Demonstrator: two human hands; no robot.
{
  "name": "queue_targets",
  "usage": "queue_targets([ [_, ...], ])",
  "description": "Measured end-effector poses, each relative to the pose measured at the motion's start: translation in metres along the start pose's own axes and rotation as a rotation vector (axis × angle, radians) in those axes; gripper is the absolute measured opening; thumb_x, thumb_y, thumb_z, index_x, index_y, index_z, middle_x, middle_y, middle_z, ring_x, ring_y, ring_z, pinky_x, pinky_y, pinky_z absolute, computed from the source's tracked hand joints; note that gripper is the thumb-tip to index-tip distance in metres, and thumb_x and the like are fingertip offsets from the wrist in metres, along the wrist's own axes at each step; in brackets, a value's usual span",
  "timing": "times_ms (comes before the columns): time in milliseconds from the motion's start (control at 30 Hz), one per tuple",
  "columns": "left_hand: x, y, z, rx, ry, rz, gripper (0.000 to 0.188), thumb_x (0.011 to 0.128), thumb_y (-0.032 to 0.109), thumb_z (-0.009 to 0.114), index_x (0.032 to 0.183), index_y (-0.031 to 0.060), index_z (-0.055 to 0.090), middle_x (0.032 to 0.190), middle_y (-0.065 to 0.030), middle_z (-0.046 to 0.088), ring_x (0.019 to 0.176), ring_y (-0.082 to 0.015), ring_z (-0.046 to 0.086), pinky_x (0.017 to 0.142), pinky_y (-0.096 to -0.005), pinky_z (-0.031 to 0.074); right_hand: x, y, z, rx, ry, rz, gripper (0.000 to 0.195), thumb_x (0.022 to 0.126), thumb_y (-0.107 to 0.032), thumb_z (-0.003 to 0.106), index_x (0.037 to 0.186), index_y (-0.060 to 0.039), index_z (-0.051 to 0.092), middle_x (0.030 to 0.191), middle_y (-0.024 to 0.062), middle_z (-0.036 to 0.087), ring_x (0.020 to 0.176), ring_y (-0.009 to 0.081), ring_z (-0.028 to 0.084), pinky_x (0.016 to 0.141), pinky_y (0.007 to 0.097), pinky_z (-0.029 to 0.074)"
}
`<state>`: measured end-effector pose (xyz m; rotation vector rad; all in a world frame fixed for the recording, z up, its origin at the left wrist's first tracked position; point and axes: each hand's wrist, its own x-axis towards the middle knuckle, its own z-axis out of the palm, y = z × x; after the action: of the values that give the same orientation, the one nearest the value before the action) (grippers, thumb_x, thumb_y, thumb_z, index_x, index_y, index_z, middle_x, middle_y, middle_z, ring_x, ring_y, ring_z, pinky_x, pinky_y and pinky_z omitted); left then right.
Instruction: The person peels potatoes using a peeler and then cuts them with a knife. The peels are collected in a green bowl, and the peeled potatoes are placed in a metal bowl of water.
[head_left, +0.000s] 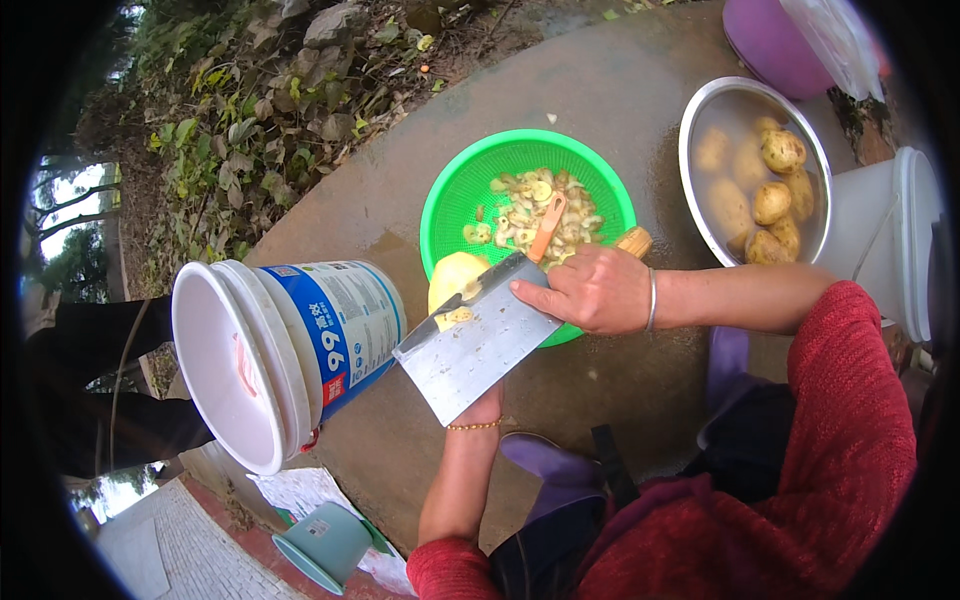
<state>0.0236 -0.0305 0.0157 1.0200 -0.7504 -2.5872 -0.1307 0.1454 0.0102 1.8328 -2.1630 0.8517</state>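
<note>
My right hand (592, 289) grips a cleaver by its wooden handle (634, 242), with the thumb along the wide steel blade (480, 330). Small potato pieces (453, 319) stick to the blade near its upper edge. Behind the blade is a pale peeled potato (456, 279), partly hidden, above the rim of a green plastic colander (442, 195). My left hand (484, 409) is under the blade, holding the potato from below; its fingers are hidden. Inside the colander lie potato peelings (577, 206) and a peeler with an orange handle (547, 225).
A metal basin (686, 142) of cloudy water and unpeeled potatoes stands at right, beside a white bucket (862, 217). Stacked white buckets (300, 337) stand at left. A teal bucket (324, 544) is lower left, a purple container (776, 49) upper right. Leafy plants (262, 127) border the concrete.
</note>
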Motion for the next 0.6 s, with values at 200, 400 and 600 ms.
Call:
queue_targets([
  [200,-0.004,0.005,0.003,0.001,0.157,0.015,0.048,0.090,0.034,0.056,0.130,0.0072,0.049,0.132,-0.0108,0.052,0.122,-0.0305,0.049,0.100,-0.0517,0.041,-0.002,0.006,-0.013,0.056,-0.095,0.106,0.034,0.077,-0.015,0.062,0.111,-0.0066,0.062,0.059,0.0079,0.050,0.050,0.0218,0.056,0.046,0.0365,0.046],
  [400,-0.008,0.012,0.014,0.083,0.147,-0.023,0.056,0.079,0.013,0.062,0.130,0.0035,0.044,0.128,-0.0143,0.053,0.118,-0.0283,0.051,0.100,-0.0453,0.043,0.016,0.019,-0.015,0.610,-0.183,0.707,0.018,0.084,-0.017,0.060,0.090,-0.0007,0.065,0.063,0.0199,0.060,0.058,0.0349,0.061,0.054,0.0455,0.047],
  [600,-0.003,0.004,-0.004,0.087,0.107,0.043,0.046,0.086,0.024,0.064,0.126,0.0050,0.050,0.127,-0.0103,0.055,0.117,-0.0265,0.052,0.100,-0.0464,0.043,0.007,-0.004,-0.028,0.243,-0.104,0.195,0.031,0.077,-0.014,0.063,0.106,-0.0034,0.064,0.060,0.0129,0.056,0.052,0.0290,0.060,0.046,0.0407,0.046],
])
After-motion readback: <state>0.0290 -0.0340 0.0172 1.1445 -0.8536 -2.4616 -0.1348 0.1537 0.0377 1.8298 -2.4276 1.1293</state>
